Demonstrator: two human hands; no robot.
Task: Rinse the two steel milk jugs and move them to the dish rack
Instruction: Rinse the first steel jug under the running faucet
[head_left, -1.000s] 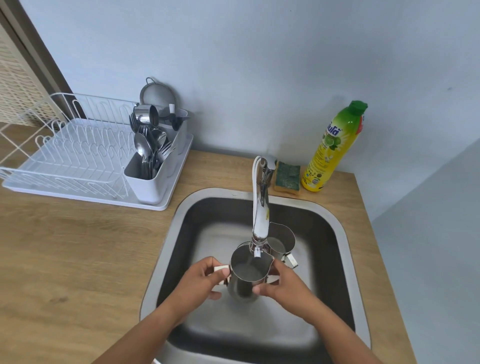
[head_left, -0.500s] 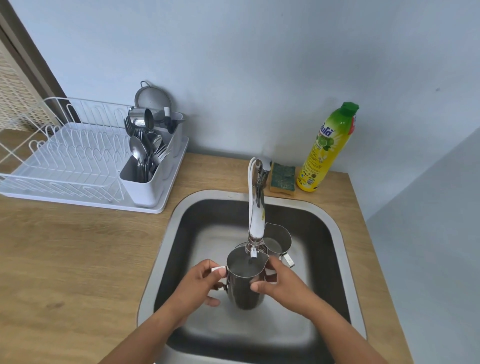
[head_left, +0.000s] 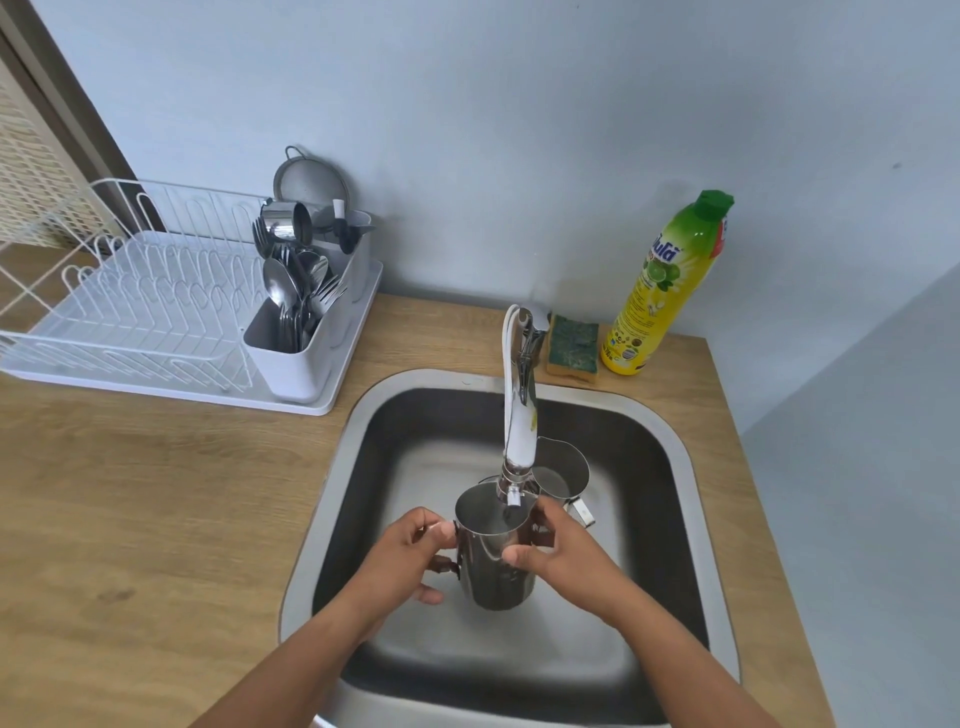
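Left hand and right hand, both tight around the near jug beneath the tap.

The far jug peeks out from behind the faucet and the right hand, its lower body out of sight. The left hand covers the handle of the near jug. Water running? Cannot tell. The dish rack runs off the left edge, and the bottle carries small print too fine to read.
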